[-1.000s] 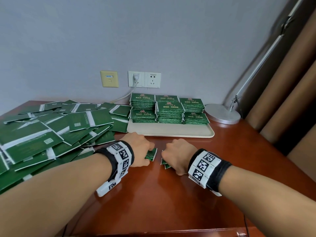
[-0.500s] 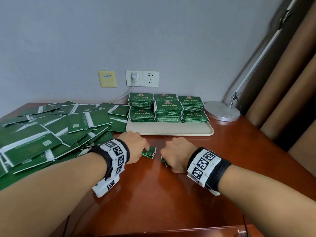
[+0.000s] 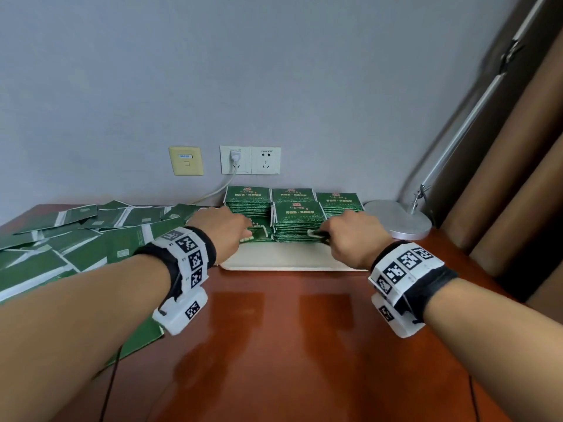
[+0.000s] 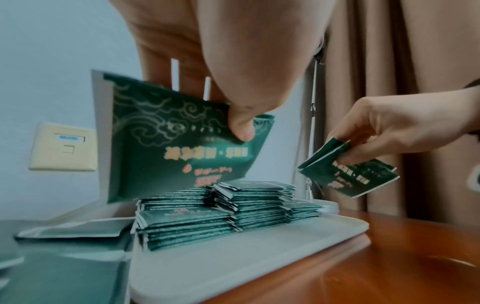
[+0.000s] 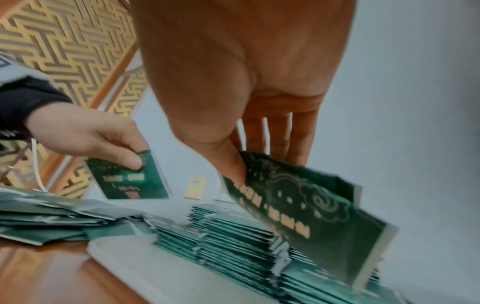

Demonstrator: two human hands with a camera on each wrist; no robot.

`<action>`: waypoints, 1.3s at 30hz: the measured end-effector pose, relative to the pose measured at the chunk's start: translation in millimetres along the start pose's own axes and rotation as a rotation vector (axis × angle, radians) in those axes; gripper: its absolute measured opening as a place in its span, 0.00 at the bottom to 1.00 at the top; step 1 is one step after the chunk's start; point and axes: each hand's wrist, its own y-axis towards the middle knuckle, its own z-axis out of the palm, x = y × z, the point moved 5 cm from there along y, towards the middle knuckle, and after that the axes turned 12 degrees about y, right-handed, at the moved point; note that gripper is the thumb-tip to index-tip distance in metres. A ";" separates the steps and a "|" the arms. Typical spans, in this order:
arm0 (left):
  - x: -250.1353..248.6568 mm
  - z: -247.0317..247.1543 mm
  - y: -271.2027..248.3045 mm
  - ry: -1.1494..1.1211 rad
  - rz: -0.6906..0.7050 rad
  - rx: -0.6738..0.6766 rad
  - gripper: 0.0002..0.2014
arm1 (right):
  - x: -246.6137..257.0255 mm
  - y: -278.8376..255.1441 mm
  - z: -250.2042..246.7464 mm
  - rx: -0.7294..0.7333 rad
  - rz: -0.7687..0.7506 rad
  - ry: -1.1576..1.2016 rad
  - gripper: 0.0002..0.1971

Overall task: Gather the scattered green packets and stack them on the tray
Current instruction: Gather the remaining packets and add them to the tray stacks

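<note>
Packets (image 4: pixel 179 144) pinched by each hand's fingers (image 4: pixel 240 125) above tray (image 4: pixel 233 265) stacks.

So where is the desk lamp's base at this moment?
In the head view the lamp base sits on the wooden desk at the far right, just right of the tray, beside the brown curtain.

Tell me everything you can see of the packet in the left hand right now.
The packet is a flat, dark green foil-looking sachet with pale sealed edges, gold cloud scrollwork and gold and orange lettering too blurred to read. The left hand pinches it near one edge, thumb on the printed face, fingers behind. It hangs roughly upright and slightly tilted, just above the nearest stacks on the cream tray, apparently not touching them. Whether it is one packet or several is unclear.
</note>
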 end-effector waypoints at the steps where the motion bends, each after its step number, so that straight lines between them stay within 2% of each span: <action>1: 5.0 -1.0 7.8 0.013 -0.022 -0.012 0.11 | -12.2 6.8 -3.0 -0.034 0.028 0.009 0.13; 6: 22.7 2.1 44.5 0.012 -0.113 0.004 0.08 | -67.9 38.9 4.1 -0.087 0.128 -0.039 0.16; 11: 19.9 13.4 81.8 0.025 -0.077 0.009 0.11 | -94.9 70.8 30.9 0.018 0.146 -0.112 0.17; 16: 4.3 35.4 108.4 0.098 0.034 0.089 0.14 | -100.1 86.3 57.9 0.145 0.134 -0.133 0.18; 20: -2.1 54.4 119.3 0.089 0.117 0.193 0.19 | -98.5 89.6 69.0 0.155 0.107 -0.093 0.16; 24: -6.4 66.7 122.2 0.060 0.163 0.300 0.29 | -97.5 88.0 73.8 0.176 0.104 -0.027 0.17; 30: -2.0 76.2 123.3 0.076 0.145 0.324 0.31 | -99.5 89.1 76.5 0.187 0.107 0.047 0.21; 39: -3.9 76.3 133.6 0.089 0.133 0.275 0.37 | -106.2 99.7 78.3 0.176 0.112 0.086 0.24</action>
